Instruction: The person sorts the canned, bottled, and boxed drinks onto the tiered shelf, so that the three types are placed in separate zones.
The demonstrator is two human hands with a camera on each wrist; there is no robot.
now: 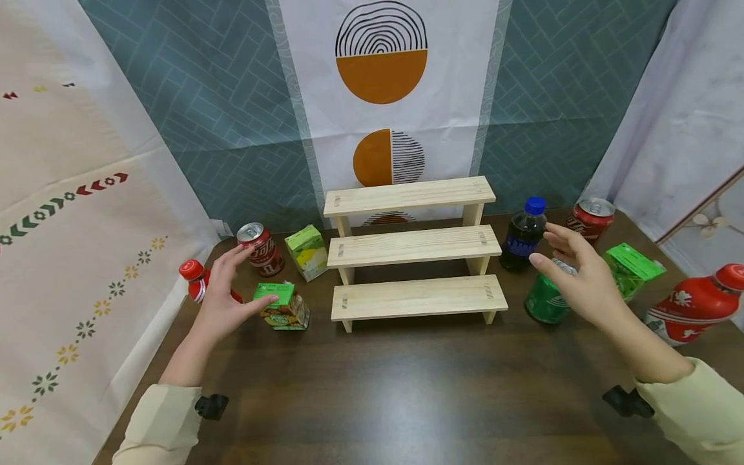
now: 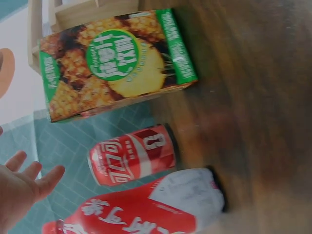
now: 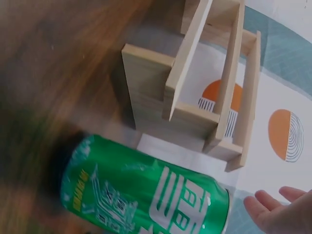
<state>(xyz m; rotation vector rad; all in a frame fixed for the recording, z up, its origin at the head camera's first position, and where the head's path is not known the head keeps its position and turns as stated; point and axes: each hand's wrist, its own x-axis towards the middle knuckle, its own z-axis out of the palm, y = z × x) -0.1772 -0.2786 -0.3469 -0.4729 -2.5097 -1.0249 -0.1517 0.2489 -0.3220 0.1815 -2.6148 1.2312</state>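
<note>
My left hand (image 1: 223, 300) hovers with spread fingers and nothing in its grasp. Around it stand a pineapple juice carton (image 1: 283, 306), a red cola can (image 1: 261, 249) and a red bottle (image 1: 196, 279), which it partly covers. In the left wrist view the carton (image 2: 114, 63), can (image 2: 132, 155) and bottle (image 2: 141, 207) appear beyond the fingers. My right hand (image 1: 581, 274) is likewise unclenched and holds nothing, above a green can (image 1: 546, 300) that it partly hides. The right wrist view shows this can (image 3: 146, 187) apart from the fingertips.
A three-step wooden shelf (image 1: 415, 245) stands mid-table. To its left is a yellow-green carton (image 1: 308, 253). On the right are a dark bottle with a blue cap (image 1: 521, 236), another red can (image 1: 591, 219), a green carton (image 1: 630, 268) and a large red bottle (image 1: 694, 307).
</note>
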